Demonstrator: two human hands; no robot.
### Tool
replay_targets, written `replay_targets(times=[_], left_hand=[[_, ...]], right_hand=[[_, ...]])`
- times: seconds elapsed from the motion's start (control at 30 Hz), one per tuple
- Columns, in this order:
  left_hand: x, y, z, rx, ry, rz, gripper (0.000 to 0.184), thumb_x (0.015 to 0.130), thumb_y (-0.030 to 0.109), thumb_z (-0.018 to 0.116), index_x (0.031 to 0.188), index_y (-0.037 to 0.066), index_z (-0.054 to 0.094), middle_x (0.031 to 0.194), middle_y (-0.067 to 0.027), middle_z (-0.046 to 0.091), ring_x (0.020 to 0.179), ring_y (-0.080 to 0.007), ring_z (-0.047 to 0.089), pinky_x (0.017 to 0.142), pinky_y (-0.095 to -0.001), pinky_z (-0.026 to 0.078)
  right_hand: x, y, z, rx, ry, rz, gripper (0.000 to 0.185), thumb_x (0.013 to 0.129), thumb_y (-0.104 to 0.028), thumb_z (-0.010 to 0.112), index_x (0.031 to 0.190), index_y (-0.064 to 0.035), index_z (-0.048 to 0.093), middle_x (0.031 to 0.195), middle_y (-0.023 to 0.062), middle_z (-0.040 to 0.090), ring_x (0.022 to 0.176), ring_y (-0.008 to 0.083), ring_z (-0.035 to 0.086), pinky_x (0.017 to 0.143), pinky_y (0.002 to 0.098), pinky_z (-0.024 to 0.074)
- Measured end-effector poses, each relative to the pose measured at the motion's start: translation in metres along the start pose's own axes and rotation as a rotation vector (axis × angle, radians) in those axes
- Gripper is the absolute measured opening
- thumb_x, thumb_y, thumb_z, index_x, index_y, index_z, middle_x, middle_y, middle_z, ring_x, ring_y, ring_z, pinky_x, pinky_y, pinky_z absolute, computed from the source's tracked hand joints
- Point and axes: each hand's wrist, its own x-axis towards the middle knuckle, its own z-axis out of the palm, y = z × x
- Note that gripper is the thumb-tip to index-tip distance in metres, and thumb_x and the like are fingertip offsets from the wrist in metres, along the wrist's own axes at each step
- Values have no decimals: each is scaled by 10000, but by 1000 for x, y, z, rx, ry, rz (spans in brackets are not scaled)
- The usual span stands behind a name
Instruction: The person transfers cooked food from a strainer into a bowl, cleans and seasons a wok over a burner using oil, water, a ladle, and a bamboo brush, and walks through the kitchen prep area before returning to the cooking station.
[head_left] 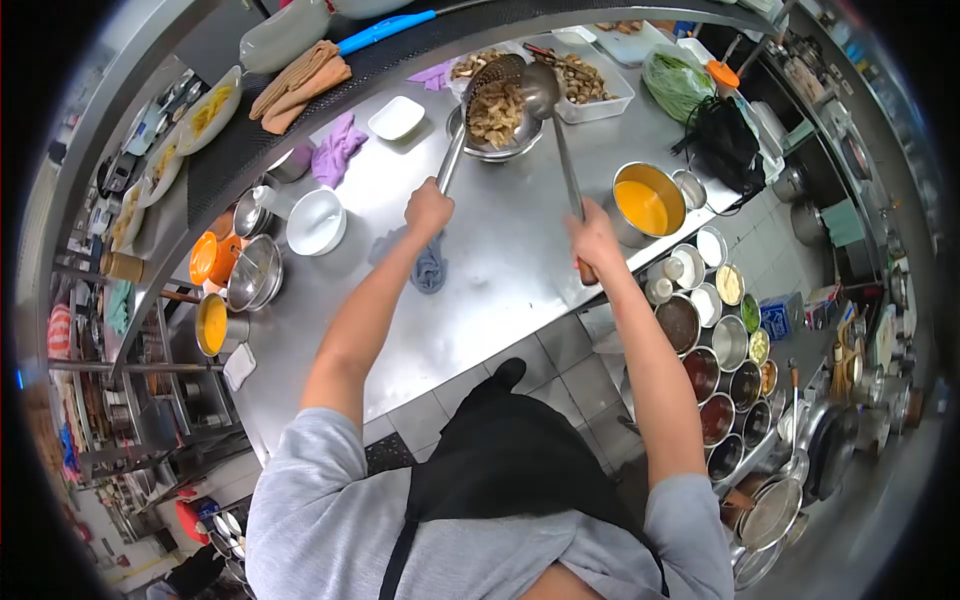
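Observation:
My left hand (429,208) is closed around the handle of a perforated skimmer (453,163), stretched out over the steel table. Brown sliced food, perhaps mushrooms (495,118), lies in the skimmer's head, above a metal bowl (503,154) at the far side. In my right hand (594,240) is the long handle of a ladle (540,88), whose round bowl hangs beside the skimmer's head. Whether the two tools touch, I cannot tell. A clear plastic tub (607,104) of brown pieces stands just right of them. Near my right hand is a pot of orange liquid (645,206).
White bowls (317,222) and a blue-grey cloth (429,268) sit on the steel table (500,300). A purple cloth (340,150) lies at the back left. Several round containers (731,341) crowd the right side. A shelf (220,165) arches across the back.

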Motion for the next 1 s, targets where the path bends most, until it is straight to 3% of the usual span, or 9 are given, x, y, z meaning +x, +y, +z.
replay_targets(times=[0.07,0.2,0.3,0.5,0.57,0.63,0.73,0.9,1.0], left_hand=[[0,0,11,95,100,-34,231,756,123,554,965,25,545,851,-240,658,863,-398,654,745,-492,510],[-4,1,16,145,150,-32,226,779,110,562,983,32,507,813,-234,659,801,-416,652,724,-502,507],[-9,0,8,171,238,10,214,792,95,556,983,34,482,778,-226,658,756,-413,650,695,-511,500],[-42,19,-13,136,276,43,190,781,74,548,955,22,492,770,-236,652,749,-410,647,669,-515,486],[-60,19,-20,-124,106,68,221,762,93,521,971,20,523,699,-213,626,713,-392,636,710,-492,483],[-89,17,-36,-260,-12,218,216,749,108,584,927,-13,556,654,-183,612,582,-287,625,566,-427,468],[-146,21,-68,-573,-594,28,174,767,74,564,919,5,517,543,-8,452,388,-94,403,362,-260,315],[-226,78,-83,-519,-1064,-73,129,753,16,567,829,49,469,549,-6,441,366,-65,353,325,-221,257],[-249,119,-60,-276,-1361,104,180,721,-6,600,824,56,466,552,-8,440,375,-66,354,327,-219,250]], right_hand=[[3,-12,8,-240,53,8,266,868,-163,566,998,57,489,659,163,573,448,270,589,381,389,443],[-1,-2,12,-341,116,-24,287,869,-171,567,1009,63,480,694,193,600,466,303,604,403,407,458],[-5,9,11,-337,195,-87,295,869,-181,582,1023,52,485,668,146,584,444,252,579,392,371,444],[-49,6,-20,498,-203,103,295,919,-163,548,1174,-31,479,615,-18,455,394,59,401,334,243,357],[-73,24,-29,815,-346,118,300,944,-150,518,1223,-60,454,624,-42,413,387,30,364,319,208,336],[-106,46,-45,975,-418,159,362,955,-154,501,1295,-63,413,640,-34,400,381,23,360,317,193,337],[-173,89,-69,998,-435,179,402,945,-160,514,1321,-73,400,631,-31,396,372,15,355,317,184,331],[-350,169,-85,1053,-122,164,445,878,-118,604,1285,-60,435,575,-37,407,361,27,378,328,193,292],[-465,216,-59,1045,70,141,463,838,-111,649,1253,-42,457,547,-35,416,357,37,394,330,197,290]])
